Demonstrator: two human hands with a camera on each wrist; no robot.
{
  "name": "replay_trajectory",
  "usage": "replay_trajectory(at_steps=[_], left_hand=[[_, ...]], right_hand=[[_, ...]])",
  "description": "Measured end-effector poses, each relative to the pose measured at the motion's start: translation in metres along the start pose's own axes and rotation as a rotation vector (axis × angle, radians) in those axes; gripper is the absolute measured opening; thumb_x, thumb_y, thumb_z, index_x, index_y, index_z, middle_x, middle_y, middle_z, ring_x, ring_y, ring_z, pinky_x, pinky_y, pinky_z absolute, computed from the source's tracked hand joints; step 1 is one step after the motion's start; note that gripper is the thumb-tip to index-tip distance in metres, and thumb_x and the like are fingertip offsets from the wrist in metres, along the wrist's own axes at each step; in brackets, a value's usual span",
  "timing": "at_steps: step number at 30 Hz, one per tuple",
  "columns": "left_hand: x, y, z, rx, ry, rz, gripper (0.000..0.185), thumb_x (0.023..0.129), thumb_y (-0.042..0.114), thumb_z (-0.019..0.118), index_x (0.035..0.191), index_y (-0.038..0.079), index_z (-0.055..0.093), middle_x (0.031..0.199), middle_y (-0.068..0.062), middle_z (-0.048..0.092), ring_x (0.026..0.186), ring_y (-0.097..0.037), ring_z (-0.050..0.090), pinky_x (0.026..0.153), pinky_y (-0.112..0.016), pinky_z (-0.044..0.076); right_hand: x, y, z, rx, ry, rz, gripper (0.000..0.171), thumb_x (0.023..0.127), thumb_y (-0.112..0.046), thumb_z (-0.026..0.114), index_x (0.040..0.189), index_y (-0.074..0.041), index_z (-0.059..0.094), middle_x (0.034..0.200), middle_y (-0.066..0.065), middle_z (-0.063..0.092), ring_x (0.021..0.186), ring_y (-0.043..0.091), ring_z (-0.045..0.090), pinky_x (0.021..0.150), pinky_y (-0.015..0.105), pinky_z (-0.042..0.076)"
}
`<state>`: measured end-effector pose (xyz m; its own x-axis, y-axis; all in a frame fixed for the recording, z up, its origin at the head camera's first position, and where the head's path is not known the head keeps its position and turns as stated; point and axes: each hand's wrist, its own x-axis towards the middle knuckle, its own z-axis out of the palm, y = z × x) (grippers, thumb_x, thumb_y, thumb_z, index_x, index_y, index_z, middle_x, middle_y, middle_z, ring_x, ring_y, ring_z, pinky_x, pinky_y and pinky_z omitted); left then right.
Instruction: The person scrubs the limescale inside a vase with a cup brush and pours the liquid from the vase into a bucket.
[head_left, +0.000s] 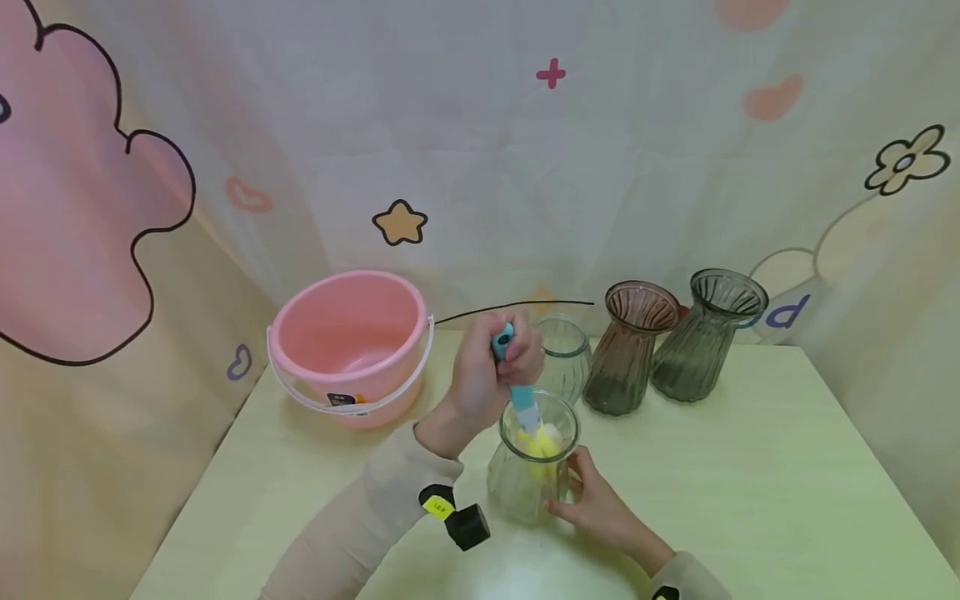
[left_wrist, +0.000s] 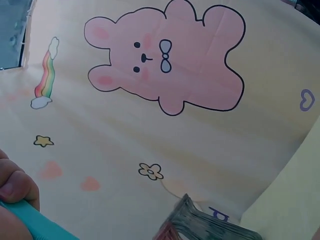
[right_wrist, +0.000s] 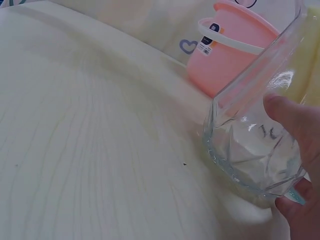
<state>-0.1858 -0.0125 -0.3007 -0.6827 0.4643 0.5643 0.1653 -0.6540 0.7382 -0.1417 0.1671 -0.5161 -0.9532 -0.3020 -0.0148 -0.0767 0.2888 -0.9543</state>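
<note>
My left hand (head_left: 497, 362) grips the teal handle of a bottle brush (head_left: 522, 395), fist above the mouth of a clear glass vase (head_left: 517, 492). The brush points down, its yellow and white sponge head (head_left: 542, 444) inside the vase's neck. In the left wrist view only some fingers (left_wrist: 19, 185) and part of the handle show. My right hand (head_left: 600, 508) holds the vase low on its right side, thumb in front and fingers behind. In the right wrist view the vase's faceted base (right_wrist: 240, 165) is close to the table, and yellow shows through the glass.
A pink bucket (head_left: 348, 333) with a white handle stands at the back left. Behind the held vase is another clear glass vase (head_left: 566, 362). Right of it stand a brownish-pink vase (head_left: 626, 350) and a grey-green vase (head_left: 697, 350). A printed curtain (head_left: 480, 167) hangs behind the table (head_left: 757, 483).
</note>
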Motion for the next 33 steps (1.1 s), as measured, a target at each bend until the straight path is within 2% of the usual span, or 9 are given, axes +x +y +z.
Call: replay_trajectory(at_steps=[4, 8, 12, 17, 24, 29, 33], left_hand=[[-0.006, -0.019, -0.004, 0.010, 0.049, -0.078, 0.032, 0.085, 0.012, 0.016, 0.056, 0.012, 0.027, 0.046, 0.004, 0.021, 0.038, -0.011, 0.014, 0.039, -0.026, 0.008], [-0.014, -0.039, -0.007, 0.039, 0.069, -0.166, 0.032, 0.087, 0.013, 0.018, 0.056, 0.010, 0.025, 0.045, 0.005, 0.022, 0.038, -0.011, 0.015, 0.039, -0.027, 0.010], [-0.017, -0.047, -0.009, 0.058, 0.077, -0.171, 0.032, 0.087, 0.015, 0.020, 0.056, 0.013, 0.026, 0.045, 0.008, 0.024, 0.038, -0.011, 0.015, 0.039, -0.026, 0.011], [-0.016, -0.045, -0.009, 0.046, 0.071, -0.169, 0.033, 0.088, 0.016, 0.019, 0.056, 0.013, 0.026, 0.046, 0.008, 0.024, 0.038, -0.011, 0.015, 0.039, -0.028, 0.010], [-0.009, -0.030, -0.002, 0.058, 0.052, -0.162, 0.034, 0.088, 0.016, 0.019, 0.055, 0.013, 0.026, 0.046, 0.008, 0.023, 0.039, -0.011, 0.015, 0.039, -0.026, 0.011], [0.009, -0.001, 0.007, 0.048, -0.003, -0.131, 0.035, 0.088, 0.016, 0.018, 0.055, 0.013, 0.027, 0.046, 0.006, 0.022, 0.039, -0.012, 0.014, 0.040, -0.027, 0.010], [0.024, 0.027, 0.016, 0.037, -0.048, -0.102, 0.034, 0.086, 0.015, 0.017, 0.054, 0.014, 0.027, 0.046, 0.004, 0.020, 0.039, -0.012, 0.014, 0.040, -0.028, 0.009]], right_hand=[[0.002, 0.003, 0.000, -0.003, -0.003, 0.010, 0.069, 0.075, -0.010, 0.074, 0.127, -0.011, 0.028, 0.141, 0.020, 0.034, 0.133, 0.035, 0.031, 0.102, 0.041, 0.035], [0.001, 0.002, 0.000, 0.000, -0.012, 0.019, 0.069, 0.074, -0.013, 0.075, 0.126, -0.012, 0.029, 0.140, 0.020, 0.035, 0.132, 0.034, 0.031, 0.103, 0.043, 0.033], [0.001, 0.000, 0.000, -0.005, -0.011, 0.025, 0.070, 0.074, -0.014, 0.075, 0.126, -0.013, 0.029, 0.139, 0.020, 0.036, 0.132, 0.034, 0.032, 0.103, 0.044, 0.032], [0.001, 0.000, 0.001, -0.022, -0.001, -0.005, 0.070, 0.074, -0.012, 0.075, 0.127, -0.011, 0.029, 0.135, 0.021, 0.040, 0.129, 0.036, 0.036, 0.101, 0.044, 0.036], [0.001, 0.002, 0.003, -0.111, -0.017, -0.102, 0.073, 0.075, -0.016, 0.075, 0.133, -0.011, 0.031, 0.134, 0.012, 0.039, 0.126, 0.031, 0.036, 0.098, 0.043, 0.040], [0.002, 0.003, 0.005, -0.142, -0.005, -0.138, 0.070, 0.074, -0.014, 0.075, 0.131, -0.014, 0.035, 0.132, 0.007, 0.037, 0.126, 0.026, 0.035, 0.096, 0.041, 0.043], [0.002, -0.007, 0.007, -0.136, 0.014, -0.100, 0.072, 0.073, -0.008, 0.075, 0.132, -0.010, 0.035, 0.130, 0.010, 0.036, 0.123, 0.027, 0.037, 0.095, 0.040, 0.043]])
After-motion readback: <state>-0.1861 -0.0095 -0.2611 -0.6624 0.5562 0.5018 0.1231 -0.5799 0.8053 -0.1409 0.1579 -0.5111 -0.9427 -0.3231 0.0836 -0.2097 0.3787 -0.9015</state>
